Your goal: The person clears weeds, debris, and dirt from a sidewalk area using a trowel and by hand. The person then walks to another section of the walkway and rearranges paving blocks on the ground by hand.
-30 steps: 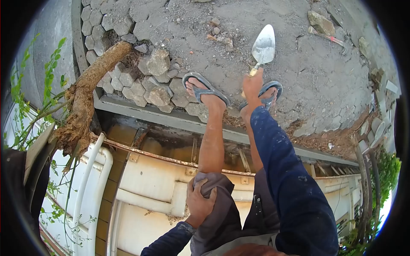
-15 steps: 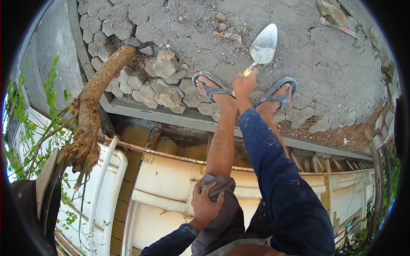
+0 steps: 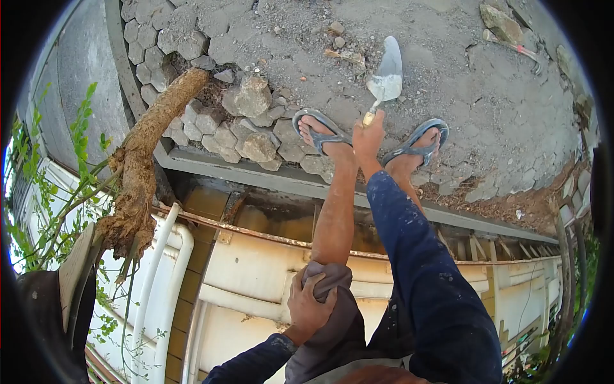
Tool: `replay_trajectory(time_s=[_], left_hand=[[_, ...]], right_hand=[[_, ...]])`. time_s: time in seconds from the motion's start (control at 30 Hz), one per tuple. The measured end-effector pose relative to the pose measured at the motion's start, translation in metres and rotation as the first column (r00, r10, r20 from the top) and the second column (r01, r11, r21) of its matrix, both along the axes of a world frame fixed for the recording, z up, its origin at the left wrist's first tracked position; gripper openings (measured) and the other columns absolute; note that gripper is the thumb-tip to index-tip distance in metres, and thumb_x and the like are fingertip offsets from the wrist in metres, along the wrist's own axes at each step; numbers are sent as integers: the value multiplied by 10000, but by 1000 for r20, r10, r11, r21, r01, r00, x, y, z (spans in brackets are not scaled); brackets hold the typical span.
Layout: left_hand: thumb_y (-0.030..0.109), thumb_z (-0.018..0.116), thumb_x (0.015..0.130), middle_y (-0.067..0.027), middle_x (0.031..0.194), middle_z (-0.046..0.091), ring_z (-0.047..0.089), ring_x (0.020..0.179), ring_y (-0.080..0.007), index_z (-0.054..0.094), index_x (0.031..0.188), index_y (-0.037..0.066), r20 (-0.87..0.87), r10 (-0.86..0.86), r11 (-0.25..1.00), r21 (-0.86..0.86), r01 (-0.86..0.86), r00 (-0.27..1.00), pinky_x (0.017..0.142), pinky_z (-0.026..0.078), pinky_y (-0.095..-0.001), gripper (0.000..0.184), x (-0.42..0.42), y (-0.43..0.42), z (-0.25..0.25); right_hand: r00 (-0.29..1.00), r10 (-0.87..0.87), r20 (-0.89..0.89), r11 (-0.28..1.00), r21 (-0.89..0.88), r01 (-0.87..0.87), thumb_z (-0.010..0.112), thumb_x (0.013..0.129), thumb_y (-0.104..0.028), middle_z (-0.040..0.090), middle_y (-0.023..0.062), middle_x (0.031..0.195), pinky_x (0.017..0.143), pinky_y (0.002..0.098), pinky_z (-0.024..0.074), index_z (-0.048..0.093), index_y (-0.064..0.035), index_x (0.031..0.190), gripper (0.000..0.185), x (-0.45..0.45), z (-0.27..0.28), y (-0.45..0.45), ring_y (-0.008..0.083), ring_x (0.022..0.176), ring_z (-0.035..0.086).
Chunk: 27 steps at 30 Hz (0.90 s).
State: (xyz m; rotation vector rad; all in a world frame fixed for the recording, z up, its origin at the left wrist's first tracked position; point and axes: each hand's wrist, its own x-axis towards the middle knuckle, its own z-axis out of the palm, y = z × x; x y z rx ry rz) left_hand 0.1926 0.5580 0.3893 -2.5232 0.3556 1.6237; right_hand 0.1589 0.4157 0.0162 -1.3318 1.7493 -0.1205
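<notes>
My right hand [image 3: 369, 139] is closed around the wooden handle of a trowel [image 3: 387, 72], held out over the grey dusty ground between my feet. Its metal blade points away from me and shows grey and whitish areas; whether it touches the ground I cannot tell. My left hand [image 3: 309, 304] is wrapped round the bunched dark fabric of a rolled-up trouser leg [image 3: 331, 281] at my knee. On my feet are grey flip-flops [image 3: 320, 133], one on each side of the trowel's handle.
Loose stones [image 3: 253, 96] and hexagonal pavers [image 3: 220, 137] lie to the left. A cut tree trunk [image 3: 142, 153] leans beside them. A hammer [image 3: 515, 48] rests near a rock at upper right. A concrete curb [image 3: 256, 177] borders a channel [image 3: 268, 217] with brownish water.
The trowel has shifted slightly left and toward me, and its blade has tilted. My right hand moved a little with it. My left hand stays on the trouser leg.
</notes>
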Motion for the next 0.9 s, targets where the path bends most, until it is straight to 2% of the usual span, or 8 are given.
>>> replay_trajectory(time_s=[0.13, 0.23, 0.33, 0.43, 0.6, 0.73, 0.83, 0.9], left_hand=[[285, 762, 735, -188, 1261, 493, 519, 1155, -387, 642, 1103, 129, -8, -1, 1000, 3, 1, 1000, 938, 461, -465, 418, 1, -5, 0], [256, 770, 728, -191, 1241, 503, 526, 1144, -386, 643, 1095, 110, 0, -12, 1000, -6, 12, 1000, 938, 459, -461, 415, 2, -7, -2], [256, 771, 727, -191, 1240, 504, 526, 1144, -387, 642, 1096, 109, 3, -12, 1000, -14, 12, 1000, 937, 459, -462, 417, 2, -6, -1], [255, 771, 728, -191, 1235, 507, 528, 1141, -389, 643, 1094, 108, 3, 5, 1000, -17, -5, 1000, 937, 460, -462, 415, 6, -6, -2], [252, 771, 727, -193, 1231, 512, 530, 1138, -392, 644, 1091, 106, -2, 28, 999, -18, -28, 1000, 938, 461, -463, 413, 7, -2, -2], [246, 772, 727, -198, 1233, 511, 531, 1135, -395, 643, 1091, 108, 1, 49, 998, -43, -49, 999, 933, 463, -466, 411, 5, 5, -2], [244, 773, 726, -203, 1233, 509, 532, 1132, -400, 640, 1095, 112, -1, 51, 997, -63, -51, 999, 927, 465, -468, 414, 3, 9, -2], [242, 774, 725, -206, 1232, 509, 533, 1129, -402, 639, 1098, 115, 4, 56, 996, -70, -56, 998, 923, 467, -471, 417, 3, 9, -2]], right_hand=[[995, -72, -71, 997, -8, 71, 619, 763, -44, 623, 288, 838, 723, 534, 452, 436, -2, 1141, 422, 14, -6, -31, 496, 861, 600], [985, 171, -26, 980, 107, -167, 629, 787, -69, 636, 277, 881, 733, 530, 475, 433, -29, 1094, 366, 55, -8, -28, 485, 852, 613], [844, 523, 119, 774, 349, -529, 597, 841, -110, 655, 251, 931, 747, 528, 502, 439, -78, 1127, 329, 95, 7, -21, 441, 870, 643], [713, 693, 108, 666, 282, -690, 583, 856, -131, 651, 232, 955, 741, 526, 512, 442, -105, 1138, 317, 129, 3, -10, 414, 871, 658], [820, 569, -62, 822, 75, -564, 626, 826, -172, 625, 205, 1005, 752, 514, 505, 447, -120, 1170, 391, 121, 28, -98, 416, 898, 644], [891, 271, -365, 868, -308, -390, 585, 857, -146, 603, 189, 1066, 747, 518, 504, 444, -106, 1182, 356, 101, -9, -197, 435, 922, 634], [863, 369, -344, 782, -387, -488, 546, 833, -59, 624, 204, 965, 744, 467, 505, 561, -5, 1133, 305, 105, -32, -200, 378, 874, 618], [752, 574, -325, 764, -119, -635, 538, 899, -120, 598, 188, 1082, 749, 497, 528, 440, -76, 1207, 325, 126, -18, -167, 404, 892, 663]])
